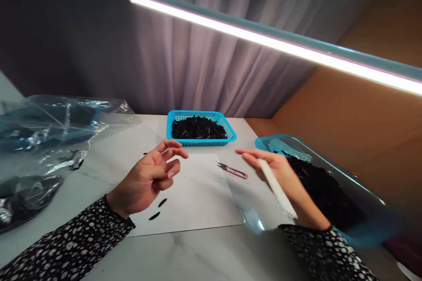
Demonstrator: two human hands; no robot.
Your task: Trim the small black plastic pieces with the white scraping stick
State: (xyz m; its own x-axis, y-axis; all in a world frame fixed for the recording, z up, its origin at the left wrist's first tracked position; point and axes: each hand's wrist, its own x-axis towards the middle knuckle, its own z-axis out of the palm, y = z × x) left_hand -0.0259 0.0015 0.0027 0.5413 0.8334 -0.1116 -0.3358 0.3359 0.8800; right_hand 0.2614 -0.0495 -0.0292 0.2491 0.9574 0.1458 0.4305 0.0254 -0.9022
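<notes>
Left hand (148,178) hung loosely open over paper (201,193), near black pieces (154,216). Right hand (281,167) gripped white stick (277,189), near snips (234,171).

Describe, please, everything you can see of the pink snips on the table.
The pink snips have two slim handle arms and short, metallic-looking blades, tips slightly apart. They lie flat at the right edge of the white sheet, blades pointing left, nearer than the blue basket at the back, between the left hand and the right hand. Neither hand touches them.
</notes>
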